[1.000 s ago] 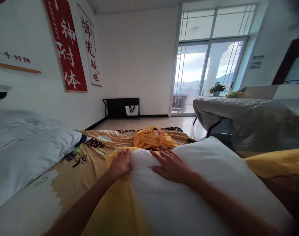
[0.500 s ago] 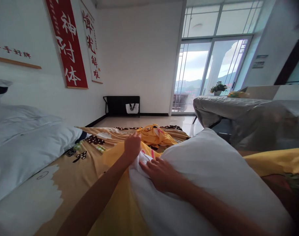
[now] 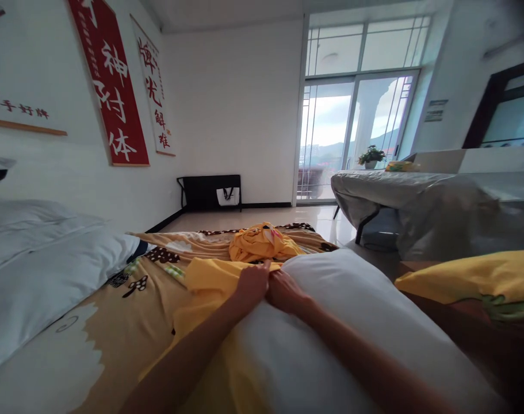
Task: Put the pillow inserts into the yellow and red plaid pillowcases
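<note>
A big white pillow [image 3: 356, 322] lies across the bed in front of me. Part of it sits inside a yellow pillowcase [image 3: 210, 276] spread under its left side. My left hand [image 3: 253, 283] is closed on the yellow cloth at the pillow's far corner. My right hand [image 3: 285, 290] lies right beside it, fingers curled against the same corner, touching the left hand. Whether the right hand grips pillow or cloth is hidden. Both forearms reach forward over the pillow.
A crumpled yellow cloth [image 3: 262, 244] lies farther down the patterned bedspread [image 3: 127, 310]. A white duvet [image 3: 37, 270] is piled at the left by the wall. A second yellow pillow [image 3: 473, 279] lies at the right. Beyond stands a grey-covered table [image 3: 417, 195].
The left hand came back from beyond the pillow's corner and closed on the yellow cloth there. The right hand slid forward to meet it. The yellow cloth now covers more of the corner.
</note>
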### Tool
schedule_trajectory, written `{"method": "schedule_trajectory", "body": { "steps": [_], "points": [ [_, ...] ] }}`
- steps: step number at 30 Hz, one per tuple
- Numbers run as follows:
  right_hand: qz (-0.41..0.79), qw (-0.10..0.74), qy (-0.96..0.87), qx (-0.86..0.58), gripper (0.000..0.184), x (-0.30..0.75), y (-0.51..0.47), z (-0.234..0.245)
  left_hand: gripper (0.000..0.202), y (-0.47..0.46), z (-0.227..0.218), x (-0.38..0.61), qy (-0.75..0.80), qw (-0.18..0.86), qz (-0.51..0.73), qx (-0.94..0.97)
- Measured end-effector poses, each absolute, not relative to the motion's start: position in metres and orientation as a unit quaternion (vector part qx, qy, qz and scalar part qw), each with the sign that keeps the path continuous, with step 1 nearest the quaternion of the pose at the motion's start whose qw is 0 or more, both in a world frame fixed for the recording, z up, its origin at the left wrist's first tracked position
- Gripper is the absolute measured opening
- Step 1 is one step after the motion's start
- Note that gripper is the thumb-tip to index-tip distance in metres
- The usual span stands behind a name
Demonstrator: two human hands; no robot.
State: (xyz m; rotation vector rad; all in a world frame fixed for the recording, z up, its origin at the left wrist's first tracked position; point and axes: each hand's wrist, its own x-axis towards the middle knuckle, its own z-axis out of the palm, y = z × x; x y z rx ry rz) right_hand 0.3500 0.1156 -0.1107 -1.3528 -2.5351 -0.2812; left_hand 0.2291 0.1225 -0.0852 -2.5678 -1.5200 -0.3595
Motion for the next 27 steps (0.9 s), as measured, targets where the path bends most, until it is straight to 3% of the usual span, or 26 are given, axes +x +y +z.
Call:
{"method": "schedule_trajectory", "body": {
  "steps": [3, 8, 12, 16, 21, 27],
  "points": [
    [-0.047, 0.146, -0.891, -0.428, 0.038, 0.392, 0.117, -0.093, 0.032, 0.127, -0.086, 0.202, -0.513, 0.065, -0.126, -0.846],
    [-0.025, 0.157, -0.818, -0.553, 0.060, 0.445, 0.125, -0.089, 0.027, 0.116, -0.089, 0.203, -0.494, 0.042, -0.149, -0.856],
    [-0.052, 0.121, -0.806, -0.577, 0.042, 0.414, 0.105, -0.100, 0.028, 0.130, -0.085, 0.224, -0.506, 0.027, -0.187, -0.841],
    [-0.126, 0.103, -0.844, -0.511, 0.022, 0.367, 0.077, -0.098, 0.031, 0.148, -0.064, 0.248, -0.506, 0.011, -0.227, -0.832],
    [-0.136, 0.102, -0.817, -0.552, 0.028, 0.371, 0.098, -0.106, 0.024, 0.127, -0.050, 0.282, -0.434, 0.024, -0.207, -0.876],
    [-0.108, 0.101, -0.756, -0.638, 0.031, 0.434, 0.128, -0.119, 0.032, 0.106, -0.108, 0.229, -0.365, 0.013, -0.142, -0.920]
  ]
}}
